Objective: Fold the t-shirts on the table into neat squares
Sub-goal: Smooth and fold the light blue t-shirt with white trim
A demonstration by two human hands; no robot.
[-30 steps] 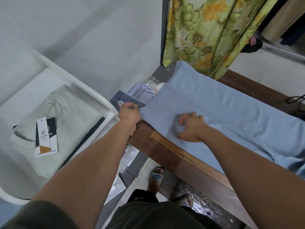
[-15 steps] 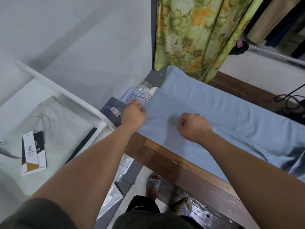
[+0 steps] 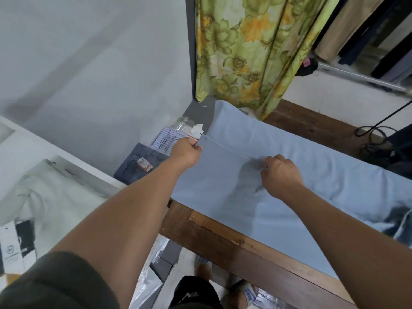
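Table (image 3: pixel 223 241): dark wood, long. Blue t-shirt (image 3: pixel 301 157): spread lengthwise over the table top, one long side already folded in, with its edge forming a ridge along the middle. It is judged light, soft and limp, likely to wrinkle and to slide on the wood, and best taken by pinching the folded edge at two spaced points. Pale green t-shirt (image 3: pixel 55 197): laid on a white shelf left of the table. Left hand (image 3: pixel 186 150): closed in a pinch on the ridge's end at the table's left end. Right hand (image 3: pixel 281 175): fingers curled, pinching the same ridge further along. One second earlier the right hand was pressed on the cloth nearer the table's front edge, and the left was held at the nearer corner.
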